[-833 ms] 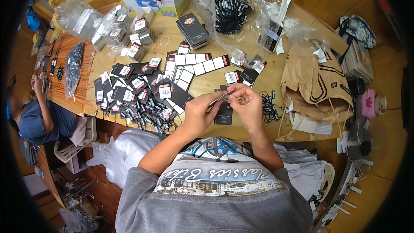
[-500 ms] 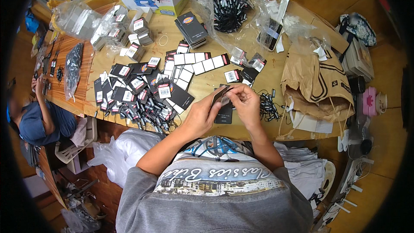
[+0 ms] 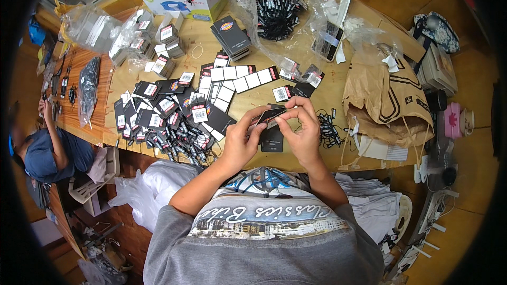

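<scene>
In front of my chest, my left hand [image 3: 243, 140] pinches a dark hang tag [image 3: 270, 114] between thumb and fingers. The thumb and forefinger of my right hand [image 3: 301, 133] close at the tag's right end; whether a cord is between them is too small to tell. Under my hands, a black tag [image 3: 272, 141] lies on the table. To the left spreads a heap of black tags with white labels and cords [image 3: 174, 113]. Beyond my hands are strips of white stickers [image 3: 245, 80]. A small bunch of black cords [image 3: 328, 126] lies right of my right hand.
Farther back stand a stack of black tags [image 3: 231, 37], a white carton [image 3: 200, 8] and a clear bag of black cords [image 3: 279, 16]. A phone [image 3: 326, 43] and a brown paper bag [image 3: 383, 92] are at the right. A co-worker [image 3: 53, 150] sits at the left.
My left hand has turned, so the held tag lies flatter and its dark face shows. My right fingers have shifted slightly and still meet its right end.
</scene>
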